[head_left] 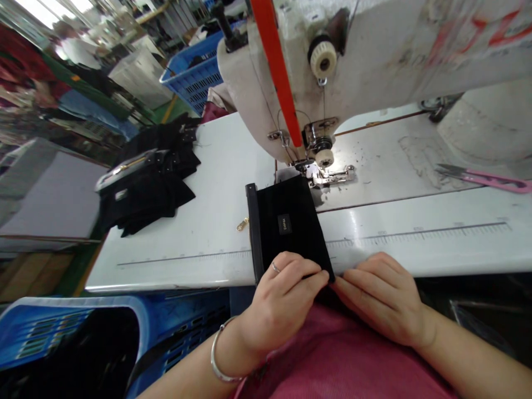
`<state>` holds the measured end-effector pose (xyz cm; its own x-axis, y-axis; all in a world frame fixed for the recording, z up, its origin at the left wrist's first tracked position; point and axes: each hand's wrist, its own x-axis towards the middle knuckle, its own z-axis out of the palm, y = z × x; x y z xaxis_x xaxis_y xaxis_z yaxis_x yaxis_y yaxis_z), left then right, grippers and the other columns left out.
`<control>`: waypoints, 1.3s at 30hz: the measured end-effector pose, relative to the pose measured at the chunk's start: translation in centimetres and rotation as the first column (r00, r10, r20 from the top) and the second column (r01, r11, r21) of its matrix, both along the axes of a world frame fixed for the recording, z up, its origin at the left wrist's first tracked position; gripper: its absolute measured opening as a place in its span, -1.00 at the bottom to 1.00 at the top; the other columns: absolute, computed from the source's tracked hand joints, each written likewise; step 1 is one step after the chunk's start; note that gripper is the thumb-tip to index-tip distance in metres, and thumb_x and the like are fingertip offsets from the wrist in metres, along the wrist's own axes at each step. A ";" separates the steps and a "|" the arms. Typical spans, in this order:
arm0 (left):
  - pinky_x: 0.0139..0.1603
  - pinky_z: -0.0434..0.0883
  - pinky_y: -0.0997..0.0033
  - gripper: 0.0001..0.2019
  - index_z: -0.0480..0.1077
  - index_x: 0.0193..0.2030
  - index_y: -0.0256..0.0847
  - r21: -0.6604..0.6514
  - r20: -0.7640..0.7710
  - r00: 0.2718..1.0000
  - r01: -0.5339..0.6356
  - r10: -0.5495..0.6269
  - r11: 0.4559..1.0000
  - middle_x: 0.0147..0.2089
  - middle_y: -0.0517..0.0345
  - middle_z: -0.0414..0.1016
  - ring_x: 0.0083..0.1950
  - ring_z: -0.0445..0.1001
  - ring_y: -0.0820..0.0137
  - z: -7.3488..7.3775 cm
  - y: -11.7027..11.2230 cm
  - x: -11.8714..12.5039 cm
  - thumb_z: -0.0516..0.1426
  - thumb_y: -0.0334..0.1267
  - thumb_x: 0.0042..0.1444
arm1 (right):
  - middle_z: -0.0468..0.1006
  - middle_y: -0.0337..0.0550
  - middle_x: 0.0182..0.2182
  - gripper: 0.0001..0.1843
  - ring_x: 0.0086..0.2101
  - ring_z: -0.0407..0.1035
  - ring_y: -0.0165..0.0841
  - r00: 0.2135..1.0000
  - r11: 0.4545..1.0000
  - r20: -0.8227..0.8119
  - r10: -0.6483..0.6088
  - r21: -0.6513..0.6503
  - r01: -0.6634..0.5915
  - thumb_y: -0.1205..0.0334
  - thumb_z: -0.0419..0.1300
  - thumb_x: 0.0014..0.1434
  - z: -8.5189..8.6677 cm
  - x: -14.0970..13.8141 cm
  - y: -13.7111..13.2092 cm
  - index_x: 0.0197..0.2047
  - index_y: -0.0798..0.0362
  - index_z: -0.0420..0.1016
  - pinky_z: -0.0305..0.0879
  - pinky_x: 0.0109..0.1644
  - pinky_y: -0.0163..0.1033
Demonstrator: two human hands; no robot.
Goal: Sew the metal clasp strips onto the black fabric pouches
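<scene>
A black zippered pouch with a small label lies on the white sewing table, its far edge beneath the needle area of the sewing machine. Its gold zipper pull hangs out on the left side. My left hand is closed on the pouch's near right corner, thumb and fingers pinching the fabric. My right hand meets the same corner with its fingers pressed together. The spot between its fingertips is partly hidden, though they appear to grip the pouch's edge.
A stack of black pouches lies at the table's left. Pink thread snips rest on the right. A blue basket with dark material stands below the table's left edge; another blue basket is behind. People sit further back.
</scene>
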<state>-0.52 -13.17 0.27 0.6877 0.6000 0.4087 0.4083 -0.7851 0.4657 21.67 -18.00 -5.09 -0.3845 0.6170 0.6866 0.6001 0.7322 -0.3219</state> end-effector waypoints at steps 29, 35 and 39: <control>0.05 0.51 0.21 -0.76 0.43 0.09 -0.28 0.020 -0.219 0.970 0.116 -0.108 0.993 -0.05 0.02 0.57 -0.03 0.51 0.30 -0.8 0.0 -1.0 0.09 -0.49 0.34 | 0.65 -0.11 -0.27 -0.78 -0.28 0.42 -0.31 0.998 0.998 -0.022 -0.057 0.003 0.057 0.44 0.32 0.22 0.6 -0.4 0.1 -0.05 0.18 0.54 0.31 -0.20 -0.10; 0.04 0.54 0.22 -0.79 0.45 0.03 -0.31 -0.009 -0.311 0.939 0.152 -0.147 0.988 -0.11 0.04 0.57 -0.08 0.51 0.32 0.7 -0.2 -0.7 0.04 -0.47 0.38 | 0.60 -0.02 0.10 -0.69 0.06 0.44 -0.21 0.997 1.000 0.077 0.004 -0.018 -0.002 0.51 0.10 0.37 1.1 0.3 0.2 0.11 0.22 0.52 0.33 0.07 -0.01; 0.12 0.53 0.19 -0.83 0.48 0.01 -0.26 -0.031 -0.280 0.956 0.079 -0.085 0.996 -0.07 0.03 0.59 0.00 0.53 0.31 3.5 2.3 0.0 0.09 -0.34 0.39 | 0.59 -0.08 0.12 -0.67 0.15 0.40 -0.18 0.992 0.997 0.101 0.076 -0.024 -0.074 0.47 0.02 0.43 2.0 0.6 0.9 0.08 0.20 0.57 0.28 0.18 0.01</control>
<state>-0.51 -10.83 3.78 0.8203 0.5425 0.1810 0.4591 -0.8134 0.3571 22.31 -17.10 -3.10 -0.4976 0.5973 0.6290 0.5743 0.7703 -0.2771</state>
